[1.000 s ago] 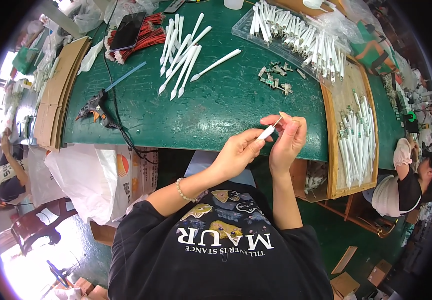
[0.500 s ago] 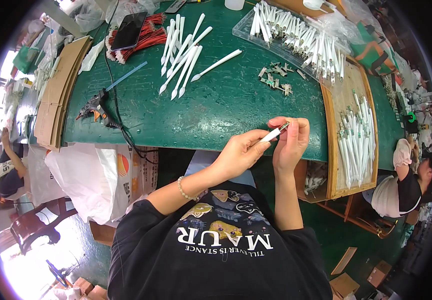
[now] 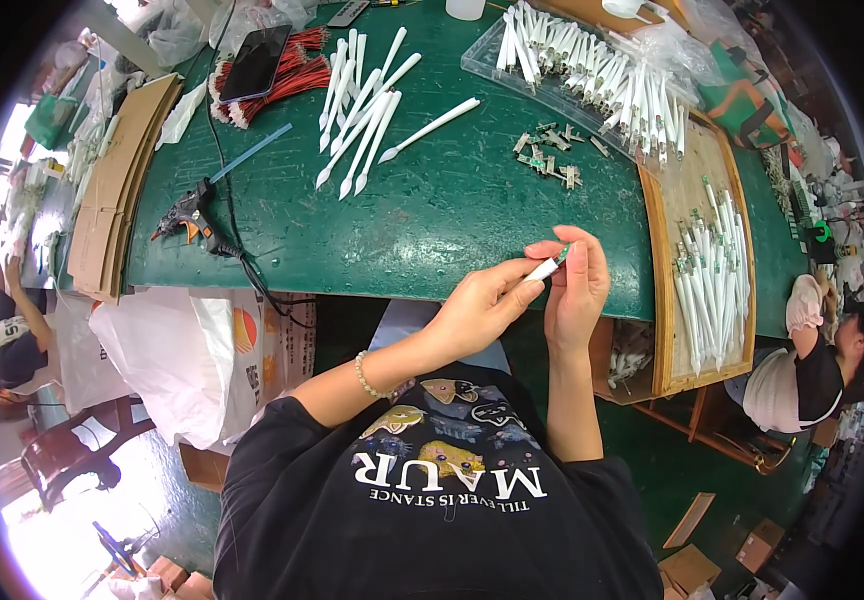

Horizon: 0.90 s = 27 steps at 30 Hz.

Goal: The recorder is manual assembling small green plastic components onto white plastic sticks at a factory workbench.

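Right hand (image 3: 577, 295) sits slightly further left than half a second ago, index finger more raised; a green piece (image 3: 563, 255) now shows where a longer, darker end stuck out of the white stick (image 3: 544, 270). Left fingers hold the stick in a firm-looking pinch, centre of frame, just above the table's near edge; left hand (image 3: 487, 303) otherwise steady. Right thumb and index stand narrow around the green end; can't tell if they grip it or only touch.

Risks, as judged: pushing off-axis could bend or jam the green piece; a loose left pinch could let the smooth stick twist or slip to the floor.

Further out: loose metal pieces (image 3: 537, 160) on the green table (image 3: 422, 240), upper right of centre; more white sticks (image 3: 376, 143) upper centre; wooden tray (image 3: 665, 345) of sticks at right; clear tray (image 3: 512, 82) of sticks upper right; glue gun (image 3: 192, 218) left, its cord trailing over the near edge, a possible snag. Co-worker (image 3: 797, 375) far right.
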### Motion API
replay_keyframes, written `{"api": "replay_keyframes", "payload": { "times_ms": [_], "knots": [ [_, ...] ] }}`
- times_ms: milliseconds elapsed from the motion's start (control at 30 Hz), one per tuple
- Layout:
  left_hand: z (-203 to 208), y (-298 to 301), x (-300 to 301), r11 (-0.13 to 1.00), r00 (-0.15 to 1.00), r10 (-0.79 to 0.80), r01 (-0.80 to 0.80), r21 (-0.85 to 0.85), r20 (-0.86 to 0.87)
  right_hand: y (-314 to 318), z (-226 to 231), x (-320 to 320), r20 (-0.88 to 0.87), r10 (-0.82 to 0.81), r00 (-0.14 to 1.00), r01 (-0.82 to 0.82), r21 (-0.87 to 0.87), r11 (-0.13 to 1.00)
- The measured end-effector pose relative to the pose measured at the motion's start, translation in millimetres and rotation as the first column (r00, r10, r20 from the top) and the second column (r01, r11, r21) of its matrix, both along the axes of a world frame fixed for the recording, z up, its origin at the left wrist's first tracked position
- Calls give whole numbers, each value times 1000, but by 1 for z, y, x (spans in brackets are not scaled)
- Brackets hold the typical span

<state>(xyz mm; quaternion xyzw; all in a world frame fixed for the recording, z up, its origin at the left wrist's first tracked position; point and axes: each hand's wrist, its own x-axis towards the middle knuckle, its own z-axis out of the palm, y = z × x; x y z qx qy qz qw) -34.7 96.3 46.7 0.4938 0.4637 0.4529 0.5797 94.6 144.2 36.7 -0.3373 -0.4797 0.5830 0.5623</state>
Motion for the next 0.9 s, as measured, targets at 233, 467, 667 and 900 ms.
{"api": "replay_keyframes", "payload": {
  "times_ms": [233,467,667,900],
  "knots": [
    [-11,-6,4,998,995,50,-52,26,85,-3,-2,-3,-89,19,996,-15,43,999],
    [-2,-8,8,948,975,223,-219,232,10,-9,3,0,-50,-18,999,23,102,995],
    [6,-11,4,916,942,275,-196,351,-193,-12,-1,7,92,-39,995,23,173,985],
    [-2,-12,4,843,890,353,-169,511,-289,-11,-3,9,64,0,998,-13,202,979]
  ]
}}
